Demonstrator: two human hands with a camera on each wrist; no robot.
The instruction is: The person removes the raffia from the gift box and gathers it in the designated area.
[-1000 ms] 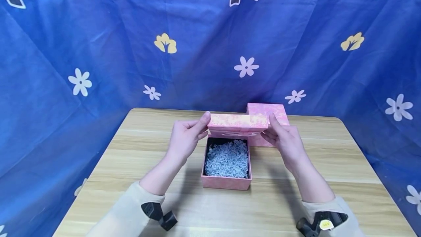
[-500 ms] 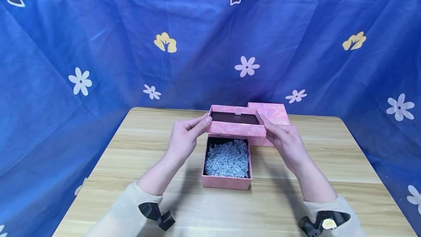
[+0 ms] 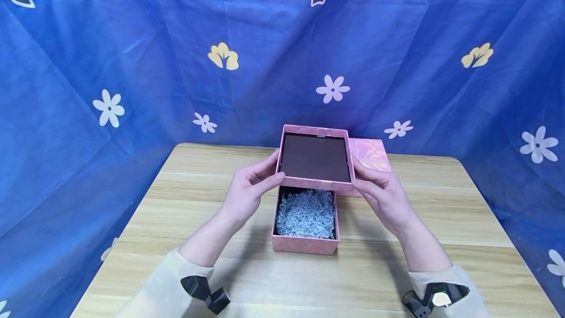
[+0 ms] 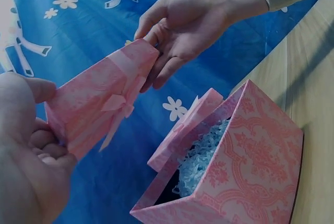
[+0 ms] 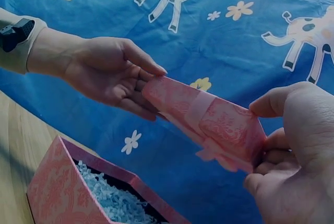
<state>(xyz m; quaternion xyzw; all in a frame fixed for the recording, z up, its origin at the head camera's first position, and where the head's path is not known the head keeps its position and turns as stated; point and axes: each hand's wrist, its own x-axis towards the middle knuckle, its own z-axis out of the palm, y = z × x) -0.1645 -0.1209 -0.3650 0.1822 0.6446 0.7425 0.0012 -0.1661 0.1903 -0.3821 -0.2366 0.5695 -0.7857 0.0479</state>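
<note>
Both hands hold a pink box lid (image 3: 315, 158) by its sides, raised above the back of an open pink box (image 3: 304, 245). Its dark inside faces the head camera. On the outer face, a pink ribbon bow (image 4: 119, 104) shows in the left wrist view. The left hand (image 3: 247, 190) pinches the lid's left side between thumb and fingers, and the right hand (image 3: 384, 190) grips the right side the same way. Light blue shredded paper (image 3: 306, 215) fills the box on the table. The lid hides the box's back edge in the head view.
Behind the lid at the right stands a second pink patterned box or lid (image 3: 372, 153), partly covered. The wooden table (image 3: 185, 185) ends at a blue patterned curtain (image 3: 265, 92) at the back. Black wrist cameras sit on both sleeves.
The lid has tilted from showing its edge to showing its dark inside to the head camera, its far edge rising. Both hands have kept their hold; the box has stayed in place.
</note>
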